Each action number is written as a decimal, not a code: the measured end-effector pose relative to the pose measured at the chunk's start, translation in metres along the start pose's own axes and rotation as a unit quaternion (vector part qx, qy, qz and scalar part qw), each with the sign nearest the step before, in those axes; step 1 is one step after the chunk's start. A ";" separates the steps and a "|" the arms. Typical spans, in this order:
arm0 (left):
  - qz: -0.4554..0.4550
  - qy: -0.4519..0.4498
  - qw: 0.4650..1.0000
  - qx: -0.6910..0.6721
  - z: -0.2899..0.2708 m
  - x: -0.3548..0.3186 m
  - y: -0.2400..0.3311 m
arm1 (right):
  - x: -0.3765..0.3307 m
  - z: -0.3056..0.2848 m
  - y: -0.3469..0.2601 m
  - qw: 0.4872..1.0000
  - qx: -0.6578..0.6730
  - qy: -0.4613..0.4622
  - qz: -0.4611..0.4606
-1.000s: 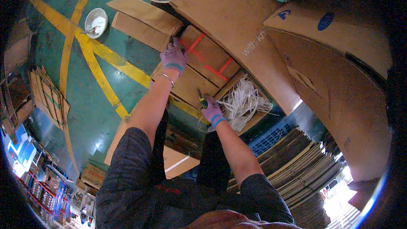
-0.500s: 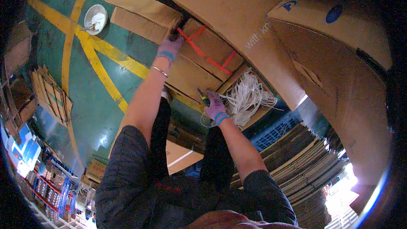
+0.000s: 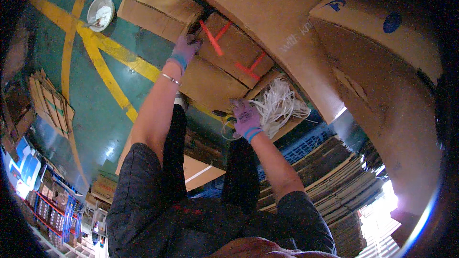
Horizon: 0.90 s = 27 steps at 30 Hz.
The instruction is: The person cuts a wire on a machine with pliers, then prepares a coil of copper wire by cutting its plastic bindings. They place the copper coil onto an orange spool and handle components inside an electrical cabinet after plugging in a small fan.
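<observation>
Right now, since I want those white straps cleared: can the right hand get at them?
Probably yes: the right hand is already at the edge of the white straps, with nothing between them.

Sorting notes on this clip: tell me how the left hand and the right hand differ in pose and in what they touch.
The left hand stretches far forward to the far edge of the red-taped cardboard; the right hand stays closer in, at the cardboard's near edge beside the white strap bundle. The left wrist bears a thin bracelet; the right shows none. Both wear purple gloves with blue cuffs.
</observation>
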State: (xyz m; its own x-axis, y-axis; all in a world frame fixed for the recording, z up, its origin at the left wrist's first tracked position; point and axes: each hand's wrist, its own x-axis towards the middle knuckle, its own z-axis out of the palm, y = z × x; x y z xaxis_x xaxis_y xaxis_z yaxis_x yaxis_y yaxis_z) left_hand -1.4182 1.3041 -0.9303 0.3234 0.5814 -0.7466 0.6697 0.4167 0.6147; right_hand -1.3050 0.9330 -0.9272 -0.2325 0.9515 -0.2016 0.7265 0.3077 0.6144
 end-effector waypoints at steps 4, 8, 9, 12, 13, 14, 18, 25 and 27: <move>0.118 -0.009 0.993 0.024 0.038 0.001 -0.026 | -0.036 0.030 0.000 0.989 0.042 -0.142 0.013; -0.034 0.057 0.997 -0.031 0.012 0.008 -0.035 | 0.047 -0.029 0.090 0.738 0.459 -0.495 0.024; -0.035 0.068 0.996 -0.056 0.013 0.009 -0.037 | 0.041 -0.028 0.096 0.746 0.453 -0.487 0.024; 0.005 0.113 0.992 -0.057 0.031 -0.023 0.016 | 0.001 -0.002 0.084 0.767 0.469 -0.437 0.012; -0.005 0.112 0.993 -0.044 0.034 -0.032 0.031 | -0.003 0.012 0.073 0.776 0.483 -0.406 0.000; -0.020 0.117 0.992 -0.030 0.034 -0.043 0.041 | 0.004 0.012 0.076 0.744 0.506 -0.436 -0.004; 0.020 0.151 0.988 -0.015 0.027 -0.040 0.018 | 0.012 -0.001 0.073 0.509 0.763 -0.344 0.199; -0.123 -0.019 0.881 -0.456 0.041 -0.048 0.002 | 0.049 -0.041 0.091 0.667 0.572 -0.453 0.151; -0.163 -0.032 0.865 -0.474 0.049 -0.044 -0.017 | 0.061 -0.046 0.081 0.613 0.578 -0.506 0.183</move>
State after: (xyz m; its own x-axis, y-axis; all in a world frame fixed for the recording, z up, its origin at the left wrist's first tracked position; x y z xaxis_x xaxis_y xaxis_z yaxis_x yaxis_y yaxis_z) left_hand -1.4112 1.2372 -0.9210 0.2778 0.2981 -0.9132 -0.1060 0.9544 0.2793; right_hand -1.2899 1.0163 -0.8548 0.1783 0.2860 -0.9415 0.7188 -0.6913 -0.0739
